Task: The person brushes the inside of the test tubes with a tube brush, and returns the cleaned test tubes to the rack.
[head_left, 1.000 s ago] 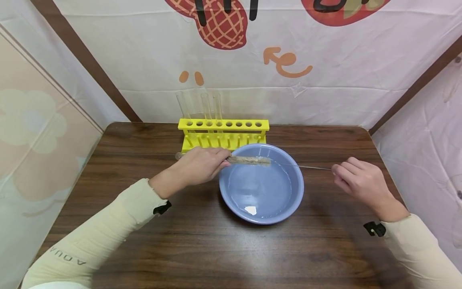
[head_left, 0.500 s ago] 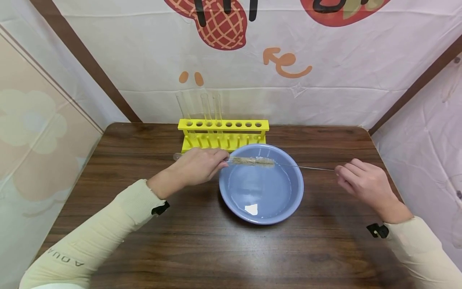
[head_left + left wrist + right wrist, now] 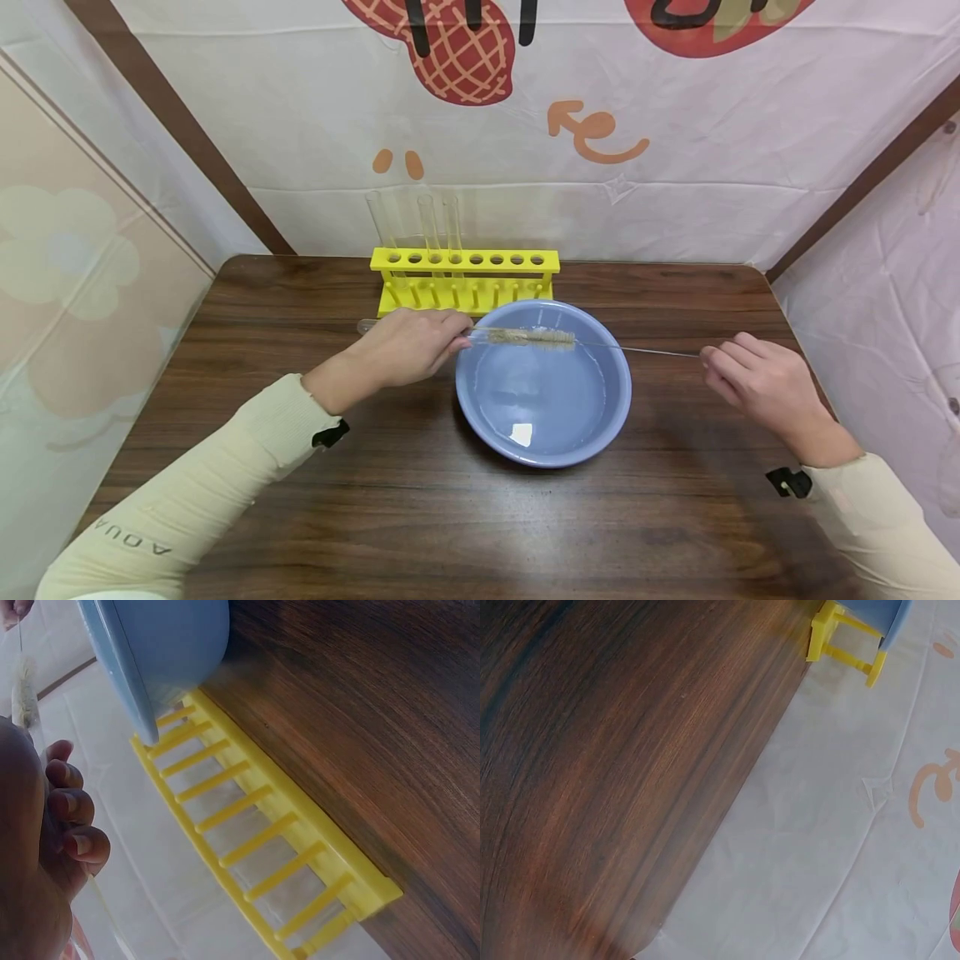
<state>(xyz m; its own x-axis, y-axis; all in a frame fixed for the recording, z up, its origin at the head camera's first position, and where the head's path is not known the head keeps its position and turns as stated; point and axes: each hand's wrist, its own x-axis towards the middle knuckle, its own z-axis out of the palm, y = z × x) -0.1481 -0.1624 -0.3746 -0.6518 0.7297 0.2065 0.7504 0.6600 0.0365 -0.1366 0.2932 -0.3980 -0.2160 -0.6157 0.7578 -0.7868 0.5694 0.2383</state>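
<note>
My left hand [image 3: 408, 346] grips a clear glass test tube, whose rounded end [image 3: 366, 326] sticks out to the left in the head view. My right hand [image 3: 757, 383] pinches the thin wire handle of a test tube brush [image 3: 531, 337]. The brush's pale bristles lie level above the blue basin [image 3: 540, 454], just right of my left fingers. How much of the bristle part sits inside the tube I cannot tell. In the left wrist view, curled fingertips [image 3: 79, 844] show, and the bristles [image 3: 25, 697] appear beyond the hand. The right wrist view does not show my right hand.
Behind the basin stands a yellow test tube rack [image 3: 465, 260] with 3 clear test tubes [image 3: 429, 227] in its left part. The basin holds water. A dark wooden table [image 3: 480, 533] carries everything, with printed cloth walls [image 3: 675, 217] at its back and sides.
My right hand has drawn the brush slightly to the right. My left hand, with the test tube, has shifted a little to the left. The basin and rack stay put.
</note>
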